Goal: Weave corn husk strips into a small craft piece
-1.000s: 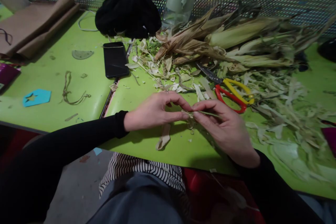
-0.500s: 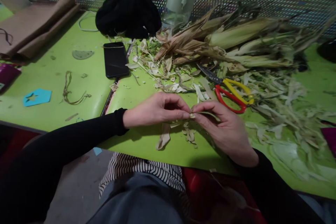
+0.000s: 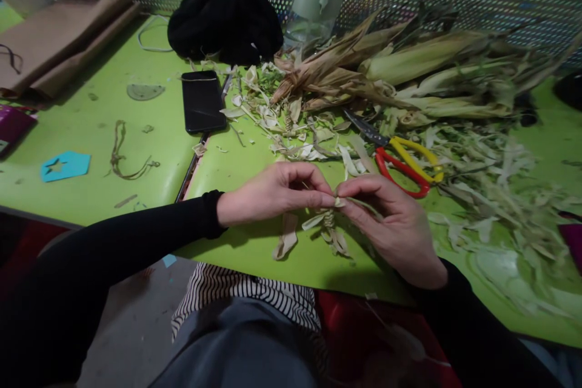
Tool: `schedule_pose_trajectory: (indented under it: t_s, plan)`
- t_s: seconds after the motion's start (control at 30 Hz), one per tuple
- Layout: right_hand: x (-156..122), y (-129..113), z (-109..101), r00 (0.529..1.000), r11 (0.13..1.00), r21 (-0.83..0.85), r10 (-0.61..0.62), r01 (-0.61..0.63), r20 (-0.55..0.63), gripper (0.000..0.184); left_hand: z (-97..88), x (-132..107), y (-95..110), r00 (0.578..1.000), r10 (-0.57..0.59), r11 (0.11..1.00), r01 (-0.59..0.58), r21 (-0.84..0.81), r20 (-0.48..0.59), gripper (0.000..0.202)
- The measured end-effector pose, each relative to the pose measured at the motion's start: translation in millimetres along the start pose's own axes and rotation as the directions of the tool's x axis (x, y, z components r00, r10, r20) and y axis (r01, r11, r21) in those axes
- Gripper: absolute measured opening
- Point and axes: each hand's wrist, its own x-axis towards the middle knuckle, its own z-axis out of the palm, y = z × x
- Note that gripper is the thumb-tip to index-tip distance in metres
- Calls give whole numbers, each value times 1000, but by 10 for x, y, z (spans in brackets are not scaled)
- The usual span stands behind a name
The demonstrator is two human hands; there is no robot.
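Note:
My left hand [image 3: 277, 193] and my right hand [image 3: 391, 218] meet fingertip to fingertip over the green table. Both pinch a strip of corn husk [image 3: 337, 201], mostly hidden by my fingers. From it a twisted, knotted piece of husk [image 3: 328, 221] hangs down, its loose ends spread below. A flat pale husk piece [image 3: 285, 236] lies just under my left hand. Beyond my right hand rest scissors [image 3: 386, 148] with one red and one yellow handle, blades pointing away to the left.
Corn husks [image 3: 409, 66] are heaped at the back, with shredded scraps [image 3: 509, 194] on the right. A black phone [image 3: 204, 103], a black cloth bundle [image 3: 222, 18] and a green bottle [image 3: 318, 0] stand or lie behind. Left are a blue paper cutout [image 3: 73, 168] and brown paper [image 3: 68, 36].
The knotted husk hanging under my fingers has swung and shows more of its twisted part. My hands keep their pinch and have shifted only slightly.

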Motion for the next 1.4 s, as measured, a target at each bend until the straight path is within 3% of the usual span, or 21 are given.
schedule_pose_trajectory:
  t_s: [0.17,0.43,0.57,0.7,1.03,1.27,1.4]
  plan:
    - [-3,-67,-7,999,1000,-1,21,-21,33,9,-3,-1,0,997,-78,994,76,-81,-18,17]
    - [13,-3,-9,986,983,-109,-140,150,95,7,-11,8,-17,982,-169,960,146,-238,-78,14]
    - [15,-16,-17,984,986,-62,-147,154,99,9,-6,8,18,984,-174,947,157,-279,-35,11]
    - [12,-69,-38,987,994,2,-105,105,121,9,-16,5,55,980,-188,948,199,-249,66,9]
    - [-24,-125,-1,996,995,-57,-83,85,42,7,-35,-8,29,954,-269,940,290,-179,129,13]
    - [-17,-128,23,982,980,-60,-186,188,27,11,22,-39,38,939,-314,933,333,-138,142,14]
    - [-38,-139,48,998,998,-20,-59,59,-6,7,57,-40,28,958,-257,945,277,-176,129,18]
